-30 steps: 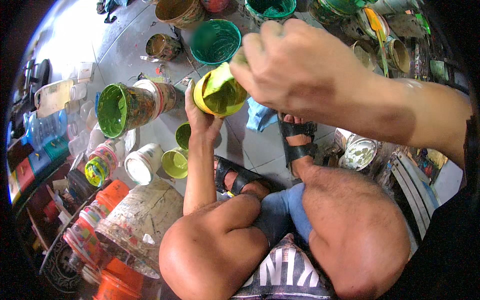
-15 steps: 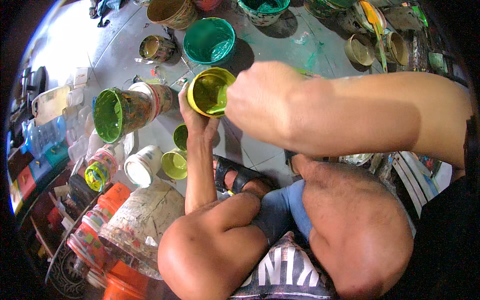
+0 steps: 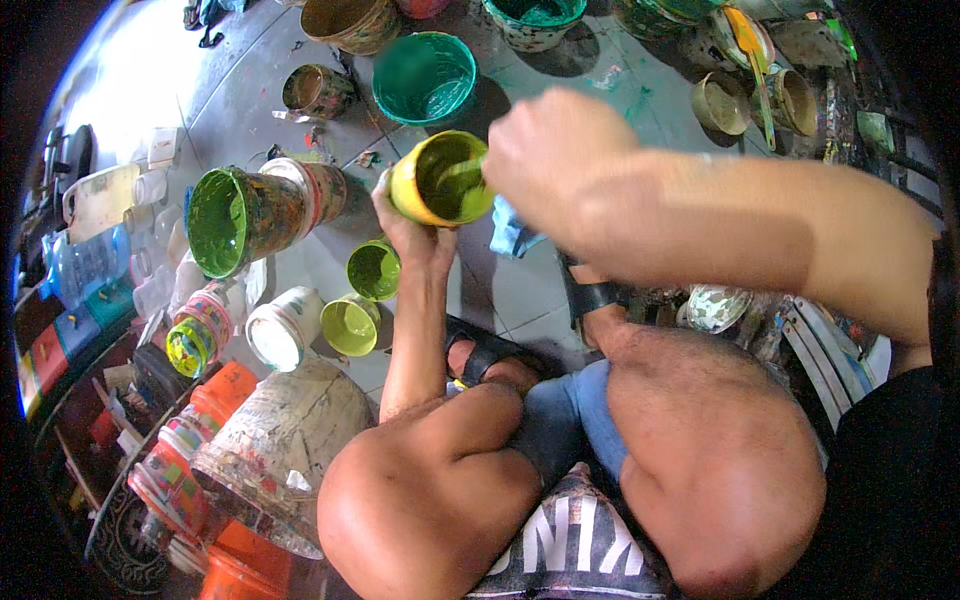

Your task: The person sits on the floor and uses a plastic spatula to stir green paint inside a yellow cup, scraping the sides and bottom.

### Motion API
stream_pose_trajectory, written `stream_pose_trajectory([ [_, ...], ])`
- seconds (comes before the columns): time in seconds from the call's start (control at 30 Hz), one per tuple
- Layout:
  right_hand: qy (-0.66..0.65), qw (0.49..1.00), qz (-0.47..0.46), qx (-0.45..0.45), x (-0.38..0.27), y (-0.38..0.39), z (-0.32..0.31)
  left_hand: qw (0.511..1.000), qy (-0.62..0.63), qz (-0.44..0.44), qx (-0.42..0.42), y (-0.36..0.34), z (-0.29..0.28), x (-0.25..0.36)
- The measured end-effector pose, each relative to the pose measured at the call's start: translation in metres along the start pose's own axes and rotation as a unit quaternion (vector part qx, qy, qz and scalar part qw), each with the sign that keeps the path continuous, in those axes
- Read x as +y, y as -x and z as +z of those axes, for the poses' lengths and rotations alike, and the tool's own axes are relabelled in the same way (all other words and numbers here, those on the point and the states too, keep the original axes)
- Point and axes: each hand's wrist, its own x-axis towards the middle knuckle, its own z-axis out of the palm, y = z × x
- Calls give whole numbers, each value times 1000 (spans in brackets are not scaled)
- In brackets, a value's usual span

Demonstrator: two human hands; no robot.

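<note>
A yellow cup [image 3: 407, 180] with olive-green paint inside is gripped from below and the side by my left hand [image 3: 410, 225], tilted toward me. My right hand [image 3: 540, 150], blurred, is closed at the cup's right rim on a paint-coated stirrer [image 3: 468, 175], whose end is down inside the cup; most of its handle is hidden by my fingers. A light blue cloth [image 3: 510, 232] lies on the floor just below my right hand. Two smaller cups with green paint [image 3: 373, 270] and pale lime paint [image 3: 349, 325] stand beside my left forearm.
Around me on the grey tiled floor [image 3: 520, 300] are paint-smeared tubs: teal [image 3: 425, 110] ahead, large green-rimmed [image 3: 260, 215] and white [image 3: 275, 330] at left, others far right [image 3: 720, 105]. Plastic bottles [image 3: 85, 265], orange buckets [image 3: 240, 560] and a big crusted container [image 3: 280, 430] crowd the left.
A second ago my right hand held the lime-coated stirrer up at the rim. It dropped lower, then rose slightly, and the stirrer's end is now inside the cup. My left hand still holds the cup.
</note>
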Motion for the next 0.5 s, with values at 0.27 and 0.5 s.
stream_pose_trajectory([
  [0.27, -50, 997, -31, -41, -5, 23, 4, 1000, 4, 15, -18, -7, -10, -5],
  [0.5, 39, 983, -25, 179, 19, 13, -7, 999, 2, -32, 18, 13, 4, -5],
])
